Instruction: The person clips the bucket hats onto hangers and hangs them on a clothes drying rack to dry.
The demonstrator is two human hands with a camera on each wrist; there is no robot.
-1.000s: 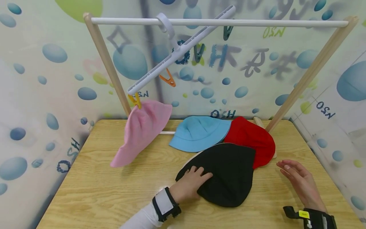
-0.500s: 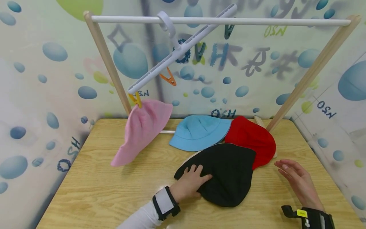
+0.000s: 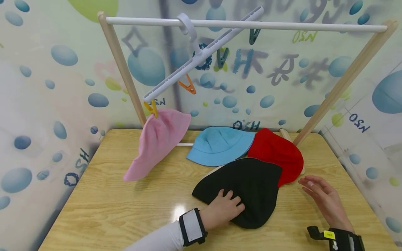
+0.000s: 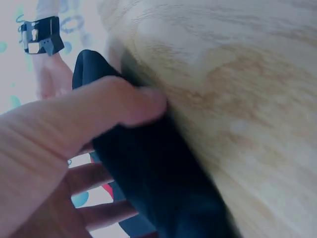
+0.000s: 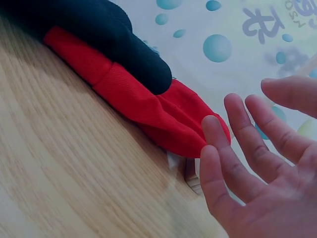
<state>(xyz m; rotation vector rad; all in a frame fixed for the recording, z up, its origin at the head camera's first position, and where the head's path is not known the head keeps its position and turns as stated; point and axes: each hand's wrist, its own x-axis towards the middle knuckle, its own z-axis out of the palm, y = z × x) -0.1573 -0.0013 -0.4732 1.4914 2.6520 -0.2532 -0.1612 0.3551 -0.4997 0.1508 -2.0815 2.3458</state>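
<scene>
A black bucket hat [image 3: 260, 184] lies flattened on the table, overlapping a red cap [image 3: 279, 151]. My left hand [image 3: 221, 211] holds its near edge, fingers on top; in the left wrist view the thumb [image 4: 124, 101] presses one side of the black cloth and the fingers lie on the other. To the right, my right hand [image 3: 326, 200] hovers with relaxed fingers and nothing in it, close to the red cap. Behind the black hat sits a light blue bucket hat [image 3: 223, 144]. A pink hat [image 3: 157, 143] hangs from a yellow clip [image 3: 151, 109] at the left.
A white hanger [image 3: 201, 57] hooks over the white rail [image 3: 282, 25] of a wooden-legged rack. It carries an orange clip [image 3: 187, 85] and dark green clips [image 3: 222, 57]. Patterned walls enclose the wooden table [image 3: 103, 195] at the back and sides.
My left hand has moved to the right along the black hat's near edge. The right hand has stayed almost still, and the hats lie much as before.
</scene>
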